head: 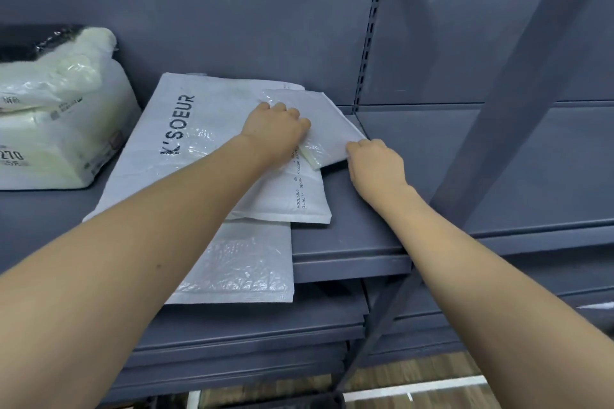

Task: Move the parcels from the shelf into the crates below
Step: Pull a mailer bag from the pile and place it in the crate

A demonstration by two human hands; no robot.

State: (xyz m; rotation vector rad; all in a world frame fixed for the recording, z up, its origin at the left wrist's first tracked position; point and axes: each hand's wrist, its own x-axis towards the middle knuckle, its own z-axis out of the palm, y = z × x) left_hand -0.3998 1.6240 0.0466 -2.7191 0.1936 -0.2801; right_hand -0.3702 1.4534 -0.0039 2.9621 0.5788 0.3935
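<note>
A small grey mailer [327, 123] lies on top of a large white "K'SOEUR" parcel [186, 143] on the grey shelf [358, 229]. My left hand [274, 131] rests on the small mailer's left part, fingers curled over it. My right hand [375, 164] pinches the mailer's right front corner. Under the large parcel a white bubble mailer [239, 262] sticks out over the shelf's front edge. No crates are in view.
A bulky pack wrapped in clear plastic [50, 116] stands at the shelf's left end. A slanted grey metal post [491, 129] crosses in front on the right. More grey shelves [252, 325] stack below, with wood floor [415, 375] underneath.
</note>
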